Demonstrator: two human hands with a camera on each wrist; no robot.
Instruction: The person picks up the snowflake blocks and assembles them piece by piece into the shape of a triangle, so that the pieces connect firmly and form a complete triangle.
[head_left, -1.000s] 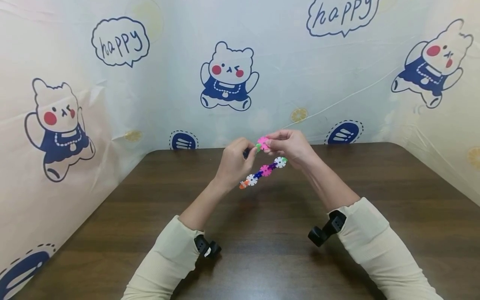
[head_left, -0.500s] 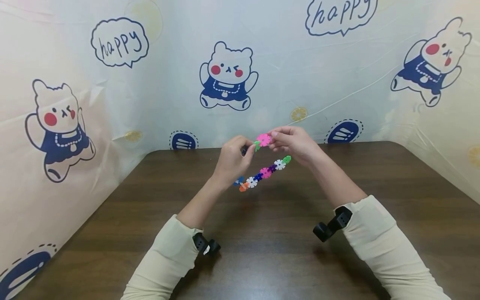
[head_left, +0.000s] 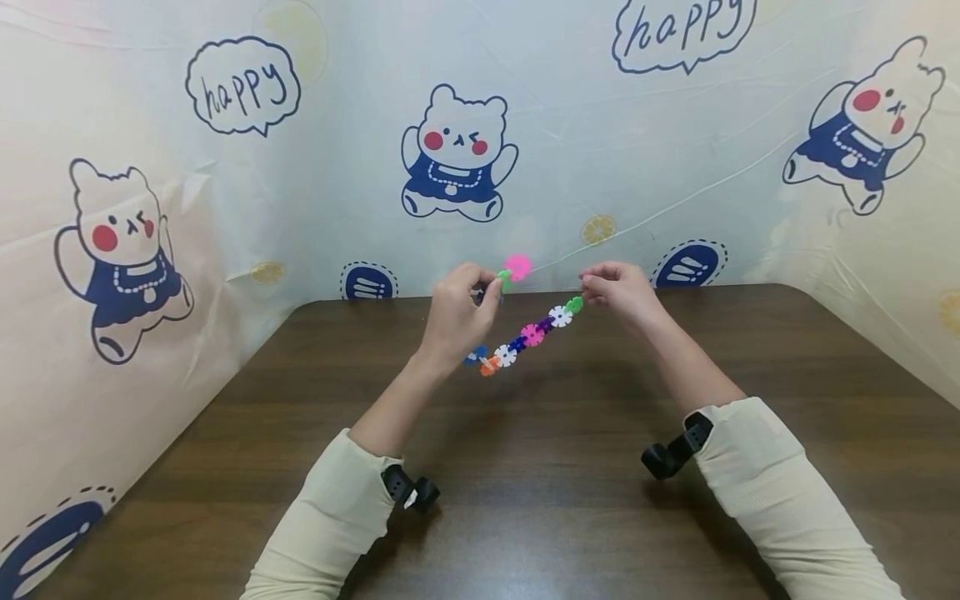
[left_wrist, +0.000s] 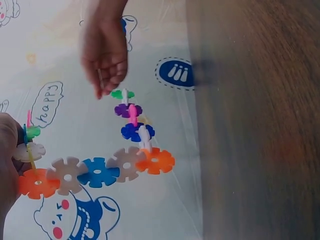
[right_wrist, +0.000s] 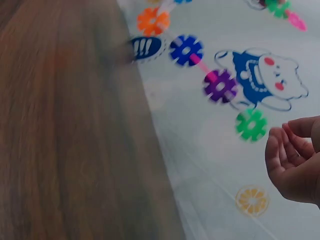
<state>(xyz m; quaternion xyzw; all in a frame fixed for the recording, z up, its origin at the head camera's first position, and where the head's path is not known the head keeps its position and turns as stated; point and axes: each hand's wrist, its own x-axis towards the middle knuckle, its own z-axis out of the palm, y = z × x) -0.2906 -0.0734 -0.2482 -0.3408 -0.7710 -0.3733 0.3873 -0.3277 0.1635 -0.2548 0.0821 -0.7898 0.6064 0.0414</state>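
A chain of notched plastic snowflake discs in several colours hangs in a curve above the table. My left hand pinches it near one end, beside a green disc topped by a pink disc. In the left wrist view, orange, white and blue discs run across from that hand. At the chain's other end is a green disc. My right hand is just beside that end, its fingers loosely bent; the right wrist view shows a small gap between fingertips and disc.
Beneath the hands lies a dark brown wooden table. Behind and at the sides hangs a pale sheet printed with bears and words. A black wrist camera sits on the left sleeve, another black wrist camera on the right.
My right hand has let go of the pink disc and moved right, to beside the chain's green end. My left hand has shifted slightly left and up, still pinching the chain.
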